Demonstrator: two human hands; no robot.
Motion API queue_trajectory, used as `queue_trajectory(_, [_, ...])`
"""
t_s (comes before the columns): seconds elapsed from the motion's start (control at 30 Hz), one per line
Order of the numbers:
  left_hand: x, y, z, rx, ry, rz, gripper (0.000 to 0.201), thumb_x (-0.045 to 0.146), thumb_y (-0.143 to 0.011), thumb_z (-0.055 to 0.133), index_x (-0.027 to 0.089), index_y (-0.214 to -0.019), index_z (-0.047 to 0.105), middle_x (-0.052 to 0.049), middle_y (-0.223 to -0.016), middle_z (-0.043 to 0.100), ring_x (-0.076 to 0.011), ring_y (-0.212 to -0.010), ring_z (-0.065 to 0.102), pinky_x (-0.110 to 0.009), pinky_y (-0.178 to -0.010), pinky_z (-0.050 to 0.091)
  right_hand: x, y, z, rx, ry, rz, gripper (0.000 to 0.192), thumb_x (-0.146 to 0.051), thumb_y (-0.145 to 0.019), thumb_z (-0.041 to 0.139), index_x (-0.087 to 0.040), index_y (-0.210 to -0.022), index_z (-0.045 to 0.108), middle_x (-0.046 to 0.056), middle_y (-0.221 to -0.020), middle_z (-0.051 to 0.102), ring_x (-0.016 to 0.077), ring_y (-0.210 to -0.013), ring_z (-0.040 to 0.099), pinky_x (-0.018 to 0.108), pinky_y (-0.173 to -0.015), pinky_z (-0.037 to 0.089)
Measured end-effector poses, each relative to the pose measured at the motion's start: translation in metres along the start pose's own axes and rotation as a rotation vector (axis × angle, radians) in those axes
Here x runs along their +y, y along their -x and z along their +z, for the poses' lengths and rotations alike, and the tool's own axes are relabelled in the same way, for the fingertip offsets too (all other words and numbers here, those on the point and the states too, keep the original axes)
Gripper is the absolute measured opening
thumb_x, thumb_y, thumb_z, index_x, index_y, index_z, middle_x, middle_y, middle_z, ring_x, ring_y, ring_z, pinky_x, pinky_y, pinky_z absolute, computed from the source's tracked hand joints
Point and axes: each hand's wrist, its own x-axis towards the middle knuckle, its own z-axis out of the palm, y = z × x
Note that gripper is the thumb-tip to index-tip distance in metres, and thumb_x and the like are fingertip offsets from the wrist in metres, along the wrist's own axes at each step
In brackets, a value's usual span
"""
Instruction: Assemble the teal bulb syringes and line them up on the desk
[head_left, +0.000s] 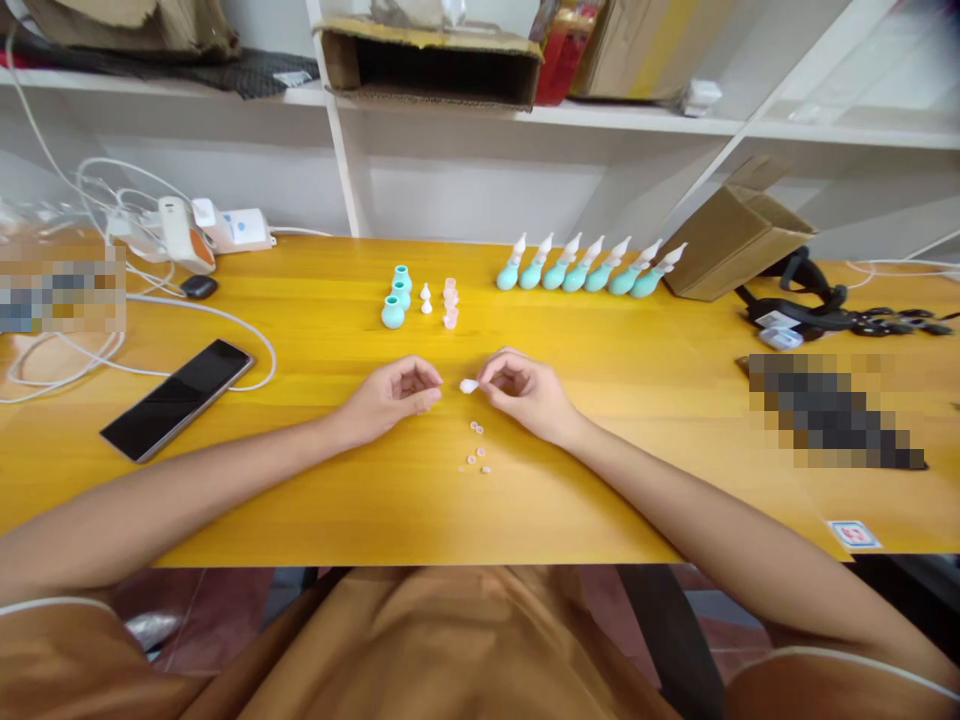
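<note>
Between thumb and fingertips, my right hand (529, 395) pinches a small white pointed nozzle tip (469, 386) just above the table. Left of it, my left hand (394, 398) is curved, thumb and fingers apart, with nothing visible in it. Below the hands lie several tiny clear rings (480, 453). Beyond them stand three teal bulbs (393, 312) in a line, another white nozzle tip (426, 298), and a few pinkish clear cups (451, 317). Farther right, a row of teal bulbs with white tips fitted (574, 268) stands along the back.
A phone (180, 400) and white cables lie at left, near a power strip (247, 230) and a black mouse (199, 287). An open cardboard box (739, 235) and black straps (806, 300) sit at back right. White shelving (480, 180) rises behind the wooden table (315, 510).
</note>
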Motion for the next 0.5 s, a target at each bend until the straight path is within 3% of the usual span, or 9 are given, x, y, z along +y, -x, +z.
queue_trajectory(0.2, [0.002, 0.001, 0.001, 0.016, -0.036, -0.031, 0.028, 0.042, -0.094, 0.076, 0.017, -0.099, 0.064, 0.000, -0.088, 0.068, -0.0116, -0.073, 0.062, -0.026, -0.071, 0.050, 0.011, -0.013, -0.011, 0.030, 0.300, -0.057, 0.005, -0.025, -0.090, 0.072, -0.022, -0.089, 0.076, 0.003, -0.092, 0.070, 0.0135, -0.065, 0.053, 0.030, -0.064, 0.045])
queue_trajectory(0.37, [0.000, 0.002, 0.002, -0.019, -0.034, -0.014, 0.019, 0.035, -0.095, 0.069, 0.017, -0.094, 0.062, 0.000, -0.087, 0.068, -0.0117, -0.073, 0.062, -0.026, -0.070, 0.049, 0.014, -0.016, -0.009, 0.038, 0.407, -0.038, 0.010, -0.021, -0.088, 0.068, -0.022, -0.091, 0.077, 0.003, -0.088, 0.073, 0.0174, -0.073, 0.059, 0.031, -0.068, 0.047])
queue_trajectory(0.5, [-0.001, 0.004, 0.003, -0.034, -0.019, -0.012, 0.011, 0.028, -0.094, 0.065, 0.018, -0.094, 0.061, 0.000, -0.089, 0.069, -0.0108, -0.072, 0.062, -0.025, -0.069, 0.048, 0.013, -0.041, -0.019, 0.014, 0.455, -0.086, 0.023, -0.015, -0.087, 0.061, -0.023, -0.095, 0.081, 0.005, -0.100, 0.075, 0.0198, -0.084, 0.066, 0.033, -0.073, 0.051])
